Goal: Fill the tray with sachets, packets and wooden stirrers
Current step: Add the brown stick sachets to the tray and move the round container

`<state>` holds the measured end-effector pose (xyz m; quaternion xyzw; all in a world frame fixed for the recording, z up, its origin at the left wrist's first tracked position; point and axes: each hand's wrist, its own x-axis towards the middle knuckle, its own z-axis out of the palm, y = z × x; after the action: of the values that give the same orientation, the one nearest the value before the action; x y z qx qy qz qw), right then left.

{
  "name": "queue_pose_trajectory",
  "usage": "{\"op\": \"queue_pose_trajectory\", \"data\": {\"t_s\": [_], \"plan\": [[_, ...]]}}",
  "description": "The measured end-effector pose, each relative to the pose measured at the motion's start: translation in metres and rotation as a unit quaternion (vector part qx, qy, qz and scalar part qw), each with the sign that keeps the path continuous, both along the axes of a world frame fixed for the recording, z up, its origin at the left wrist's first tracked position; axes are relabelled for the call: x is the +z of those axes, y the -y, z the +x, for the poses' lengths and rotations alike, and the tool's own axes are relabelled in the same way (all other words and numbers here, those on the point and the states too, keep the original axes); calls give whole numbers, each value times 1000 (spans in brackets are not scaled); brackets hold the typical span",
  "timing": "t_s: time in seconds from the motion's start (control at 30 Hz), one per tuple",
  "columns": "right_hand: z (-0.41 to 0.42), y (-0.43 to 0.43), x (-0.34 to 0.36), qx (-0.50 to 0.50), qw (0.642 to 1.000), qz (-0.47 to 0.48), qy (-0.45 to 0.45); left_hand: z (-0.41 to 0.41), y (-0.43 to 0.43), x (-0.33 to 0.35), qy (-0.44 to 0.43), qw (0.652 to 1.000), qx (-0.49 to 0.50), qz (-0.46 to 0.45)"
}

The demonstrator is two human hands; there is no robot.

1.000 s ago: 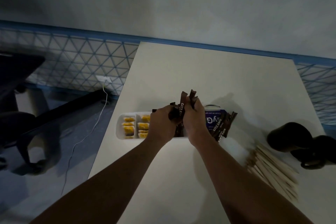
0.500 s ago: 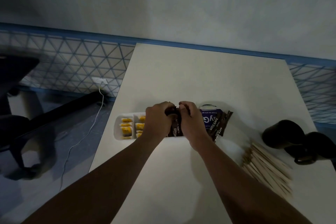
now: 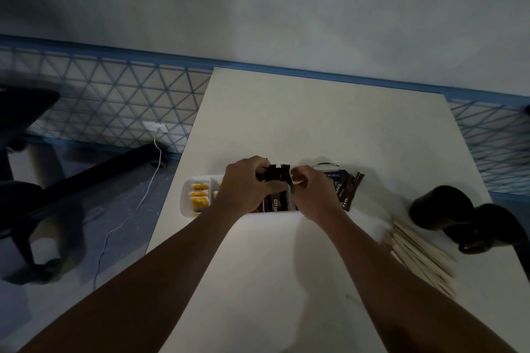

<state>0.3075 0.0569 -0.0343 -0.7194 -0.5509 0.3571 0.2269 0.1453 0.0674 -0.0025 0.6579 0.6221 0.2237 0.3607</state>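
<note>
- Both bare forearms reached up from the bottom edge across the white table (image 3: 329, 129), meeting over the tray.
- The wooden stirrers (image 3: 421, 259) lay in a loose, fanned pile on the table at the near right, well apart from the tray and outside it.
- The white tray (image 3: 187, 199) sat near the table's left edge, with its long side running left to right; the hands hid its middle and right part.
- Yellow sachets (image 3: 199, 198) stood in a row in the tray's leftmost compartment. More yellow showed in the next compartment, mostly hidden by the left wrist.
- The left hand (image 3: 246, 190) hovered over the tray's middle, its fingers and thumb curled around a bundle of brown sachets (image 3: 274, 176), whose upper ends stuck out beyond the knuckles.
- The right hand (image 3: 315, 196) had its fingers curled in and appeared to pinch the right edge of the same bundle.
- Below the bundle, a brown sachet with white lettering (image 3: 276, 204) lay inside the tray between the two hands.
- A few loose sachets (image 3: 348, 189) of the same brown kind rested just right of the right hand, lying on a blue packet (image 3: 336, 175). Whether these were in the tray or beside it could not be told.
- Two black mugs (image 3: 440, 209) lay on the table at the far right, beyond the stirrers.
- Off the table's left side, a white cable (image 3: 134, 209) ran over the floor to a wall socket (image 3: 156, 127).
</note>
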Motion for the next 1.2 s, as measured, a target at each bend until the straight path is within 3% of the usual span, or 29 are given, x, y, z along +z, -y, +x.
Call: {"op": "queue_pose_trajectory", "data": {"t_s": [0.2,0.4,0.57,0.73,1.03,1.2], "plan": [[-9,0,-4,20,997,15,75,3,3,-10,-37,999,-25,1],[-8,-1,4,5,994,50,100,13,1,-21,-48,997,33,50],[-2,-11,34,-46,990,118,58,15,-7,-17,-64,995,72,15],[-4,-11,38,-29,993,114,24,14,-15,-15,-102,995,12,11],[-16,5,2,58,989,127,43,13,-17,-24,-84,996,-22,17],[-18,4,-2,34,974,207,82,11,-21,-23,-41,998,4,50]]}}
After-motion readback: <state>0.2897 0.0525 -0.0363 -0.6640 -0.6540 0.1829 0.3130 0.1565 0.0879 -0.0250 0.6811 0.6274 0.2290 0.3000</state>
